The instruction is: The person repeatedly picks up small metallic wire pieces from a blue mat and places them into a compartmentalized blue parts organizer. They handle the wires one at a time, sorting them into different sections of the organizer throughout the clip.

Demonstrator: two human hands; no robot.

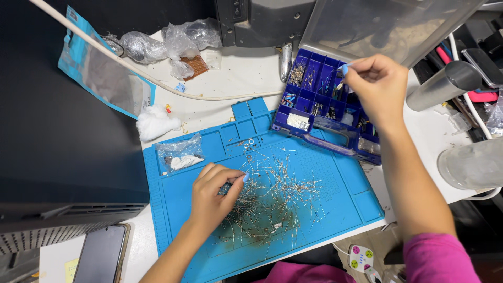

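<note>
Pink sleeve [437,257] nearest; both hands sort small wire-legged components over a blue silicone work mat [346,204].
Left hand [212,196] pinches into the loose component pile [275,196] on the mat; right hand [374,86] holds one pinched over the purple compartment organizer [325,99] on the cluttered white table [236,73].

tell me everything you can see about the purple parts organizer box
The purple parts organizer box is a plastic case split into many small compartments holding tiny components, some bluish, some metallic. Its clear lid stands open, tilted back. A carry handle runs along its front edge. It sits on the white table, its front corner overlapping the blue work mat. The right hand hovers over its upper compartments, pinching a small part; whether it touches the box is unclear.
</note>
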